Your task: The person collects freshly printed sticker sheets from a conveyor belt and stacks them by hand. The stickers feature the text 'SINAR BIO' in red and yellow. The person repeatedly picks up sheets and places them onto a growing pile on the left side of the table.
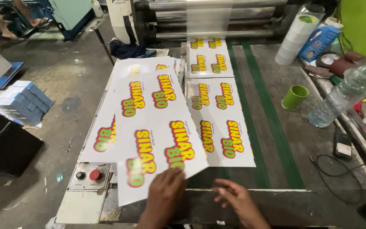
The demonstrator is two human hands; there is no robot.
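Note:
Glossy white printed sheets with red, yellow and green lettering lie on a machine table. My left hand (pixel 164 193) rests flat on the near corner of the top loose sheet (pixel 157 131), which lies skewed over a stack on the left. Just to its right, my right hand (pixel 236 201) hovers with fingers apart over the table's near edge (pixel 276 199), holding nothing. A strip of printed sheets (pixel 219 123) runs from the rollers (pixel 208 19) at the far end toward me along the green belts (pixel 272 123).
A control box with a red button (pixel 95 174) sits at the near left corner. On the right are a green cup (pixel 294 96), a clear plastic bottle (pixel 346 93), a stack of white tape rolls (pixel 295 36) and a blue jug (pixel 318 40). Blue-grey packs (pixel 22 101) lie on the floor at left.

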